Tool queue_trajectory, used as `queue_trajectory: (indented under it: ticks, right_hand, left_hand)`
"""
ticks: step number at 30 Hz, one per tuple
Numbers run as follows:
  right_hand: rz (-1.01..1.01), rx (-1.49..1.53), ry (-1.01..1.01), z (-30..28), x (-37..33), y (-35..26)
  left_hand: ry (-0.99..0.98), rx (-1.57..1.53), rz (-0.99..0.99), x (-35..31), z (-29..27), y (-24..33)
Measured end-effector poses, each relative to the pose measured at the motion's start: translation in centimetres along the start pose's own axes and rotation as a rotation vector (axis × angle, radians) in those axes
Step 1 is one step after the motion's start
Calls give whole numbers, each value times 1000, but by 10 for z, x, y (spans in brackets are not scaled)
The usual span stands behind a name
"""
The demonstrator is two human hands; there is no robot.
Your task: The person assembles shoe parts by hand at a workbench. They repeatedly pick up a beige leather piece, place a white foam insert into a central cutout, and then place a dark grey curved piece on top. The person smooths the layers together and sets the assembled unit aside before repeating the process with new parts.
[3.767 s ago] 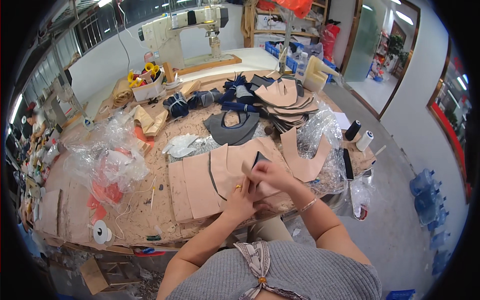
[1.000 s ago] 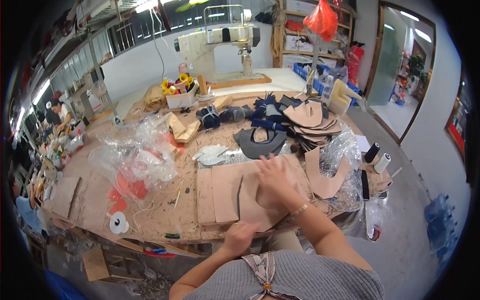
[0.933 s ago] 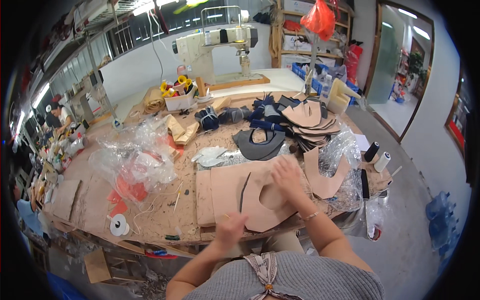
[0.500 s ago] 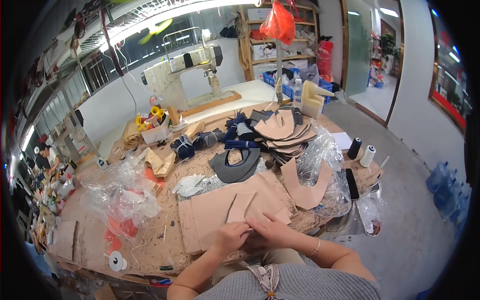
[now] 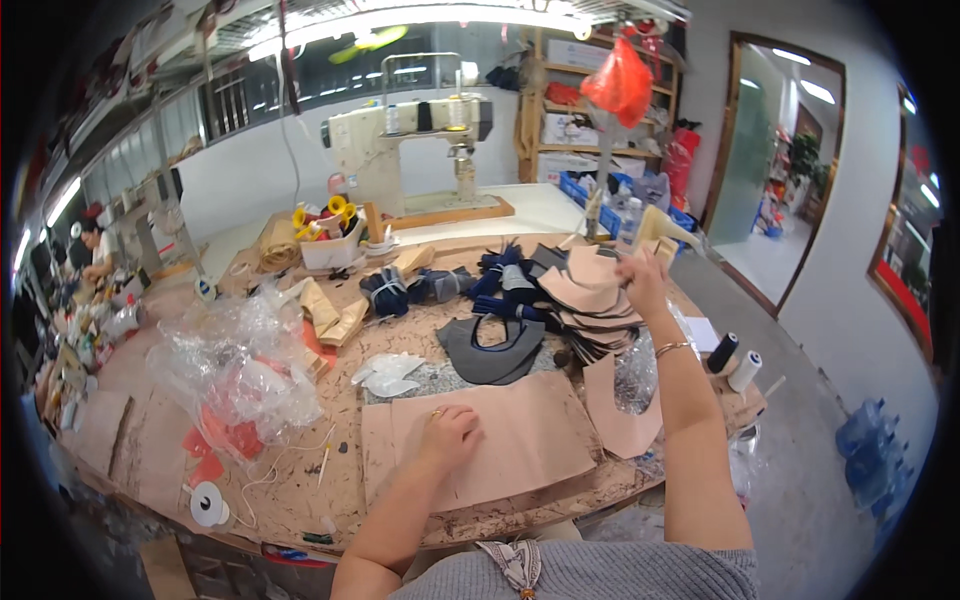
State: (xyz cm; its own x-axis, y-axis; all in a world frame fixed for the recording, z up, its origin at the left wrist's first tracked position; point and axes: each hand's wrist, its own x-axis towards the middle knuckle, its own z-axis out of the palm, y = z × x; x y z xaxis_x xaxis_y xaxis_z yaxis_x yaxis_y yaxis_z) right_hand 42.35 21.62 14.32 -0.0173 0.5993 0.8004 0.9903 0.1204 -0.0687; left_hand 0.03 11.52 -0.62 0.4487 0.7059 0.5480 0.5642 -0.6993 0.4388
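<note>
My left hand lies on a broad beige sheet at the front of the table, its fingers loosely bent and nothing gripped. My right arm reaches far forward, and my right hand is closed at the right edge of the top beige curved piece on a fanned stack. That stack holds several beige pieces with dark undersides. Just left of the stack lies a grey collar-shaped piece. A beige U-shaped piece rests beside the right end of the sheet, partly under my forearm.
Crumpled clear plastic covers the left of the table. Tied navy bundles lie behind the sheet. Two thread cones, one black and one white, stand at the right edge. A sewing machine stands at the back.
My right hand has moved from the sheet up to the stack. The small beige piece between my hands has left the sheet. My left hand has shifted slightly and rests on the sheet.
</note>
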Motion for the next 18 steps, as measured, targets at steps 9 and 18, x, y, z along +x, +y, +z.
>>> queue_trajectory:
  ticks: [9, 18]
  right_hand:
    - [-374, 446, -677, 82, -103, -192]
    - [-128, 556, -617, 110, -84, -208]
  left_hand:
    - [-79, 52, -32, -5, -9, 5]
    - [-69, 11, 15, -9, -15, 0]
